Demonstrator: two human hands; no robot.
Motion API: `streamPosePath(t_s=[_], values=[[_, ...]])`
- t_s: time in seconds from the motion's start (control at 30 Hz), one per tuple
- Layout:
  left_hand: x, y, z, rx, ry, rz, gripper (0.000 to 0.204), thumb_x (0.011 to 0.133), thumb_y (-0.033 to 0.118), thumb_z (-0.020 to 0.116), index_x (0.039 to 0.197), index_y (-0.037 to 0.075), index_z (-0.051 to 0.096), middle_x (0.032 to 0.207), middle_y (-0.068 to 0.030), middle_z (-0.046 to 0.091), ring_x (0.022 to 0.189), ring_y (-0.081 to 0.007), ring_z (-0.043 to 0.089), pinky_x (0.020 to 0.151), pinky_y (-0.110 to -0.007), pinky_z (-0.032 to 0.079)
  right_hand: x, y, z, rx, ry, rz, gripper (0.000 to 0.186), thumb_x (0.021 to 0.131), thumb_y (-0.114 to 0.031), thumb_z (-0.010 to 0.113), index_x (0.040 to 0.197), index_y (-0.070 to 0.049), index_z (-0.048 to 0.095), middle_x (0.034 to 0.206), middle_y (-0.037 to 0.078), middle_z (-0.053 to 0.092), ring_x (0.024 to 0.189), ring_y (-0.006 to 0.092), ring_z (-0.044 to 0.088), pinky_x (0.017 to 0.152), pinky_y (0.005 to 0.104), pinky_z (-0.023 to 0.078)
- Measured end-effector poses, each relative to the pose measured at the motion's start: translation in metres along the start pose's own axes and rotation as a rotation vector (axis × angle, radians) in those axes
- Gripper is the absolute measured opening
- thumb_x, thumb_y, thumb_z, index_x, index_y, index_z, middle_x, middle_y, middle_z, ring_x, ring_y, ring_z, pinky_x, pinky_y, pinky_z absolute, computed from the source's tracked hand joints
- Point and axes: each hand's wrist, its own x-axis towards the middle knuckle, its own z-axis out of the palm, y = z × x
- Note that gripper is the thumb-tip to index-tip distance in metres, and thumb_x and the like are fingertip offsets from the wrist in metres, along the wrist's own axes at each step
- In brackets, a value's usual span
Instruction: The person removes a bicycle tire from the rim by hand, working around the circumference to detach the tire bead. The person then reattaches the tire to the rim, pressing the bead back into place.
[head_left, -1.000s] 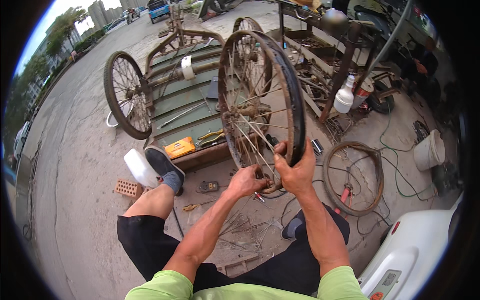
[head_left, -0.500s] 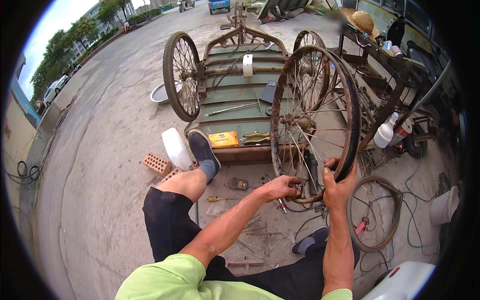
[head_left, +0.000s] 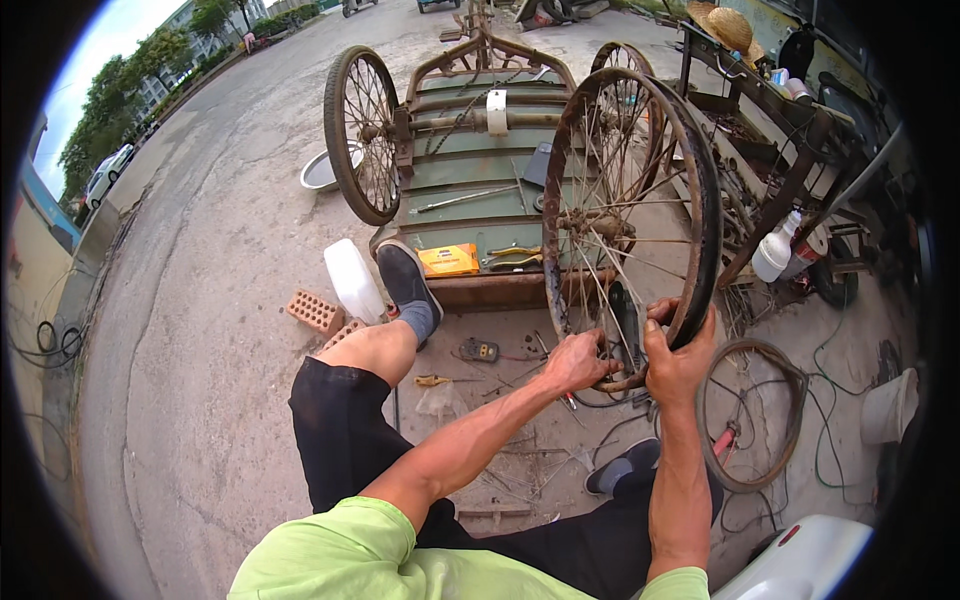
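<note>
A rusty spoked wheel (head_left: pixel 607 228) stands upright in front of me, leaning slightly. My right hand (head_left: pixel 682 358) is wrapped round the lower right of its rim (head_left: pixel 707 215), thumb toward me. At the bottom of the wheel, my left hand (head_left: pixel 578 362) has its fingers curled together beside the rim and spoke ends; whatever is pinched there is hidden. Behind the wheel lies an overturned green cart bed (head_left: pixel 465 190) with a wheel (head_left: pixel 362 135) at each side. Pliers (head_left: pixel 514 257) and a yellow box (head_left: pixel 448 259) rest on its near edge.
A loose tyre (head_left: pixel 800 400) lies on the ground at my right among cables. Bricks (head_left: pixel 315 312) and a white plastic jug (head_left: pixel 353 280) stand left of my foot. A small meter (head_left: pixel 479 350) and loose spokes (head_left: pixel 520 470) lie between my legs. A metal workbench (head_left: pixel 770 100) stands at right.
My left hand has moved slightly right and up, its fingers drawing in closer to the rim. My right hand keeps its hold. The view has tilted down a little.
</note>
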Motion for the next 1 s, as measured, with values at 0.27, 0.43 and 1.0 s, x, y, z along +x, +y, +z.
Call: streamPosePath(t_s=[0.27,0.43,1.0], values=[[0.017,-0.040,-0.001,-0.654,-0.468,-0.053,0.055,0.089,0.018,0.079,0.140,0.003,0.061,0.086,0.0034,0.065,0.072,-0.0080,0.057,0.063,-0.025,0.047,0.006,0.001,-0.004,-0.009,0.024,-0.063,0.033,0.086,0.004,0.070,0.114,-0.001,0.055,0.101,0.006,0.065,0.091,0.0135,0.063,0.086,0.0302,0.053],[0.017,-0.034,-0.009,-0.232,-0.323,0.059,0.048,0.087,0.032,0.081,0.123,0.001,0.069,0.091,-0.0093,0.073,0.081,-0.0224,0.068,0.072,-0.037,0.054,0.007,-0.002,-0.002,-0.014,0.035,-0.042,0.030,0.086,0.003,0.070,0.112,-0.001,0.055,0.100,0.006,0.065,0.090,0.0130,0.063,0.086,0.0294,0.052],[0.006,-0.022,-0.024,-0.417,-0.402,-0.008,0.053,0.090,0.025,0.077,0.132,-0.004,0.065,0.103,-0.0096,0.072,0.093,-0.0182,0.065,0.082,-0.034,0.053,0.010,0.005,-0.008,0.069,0.082,0.010,0.033,0.088,0.004,0.070,0.117,0.000,0.053,0.102,0.007,0.065,0.092,0.0131,0.064,0.088,0.0293,0.052]])
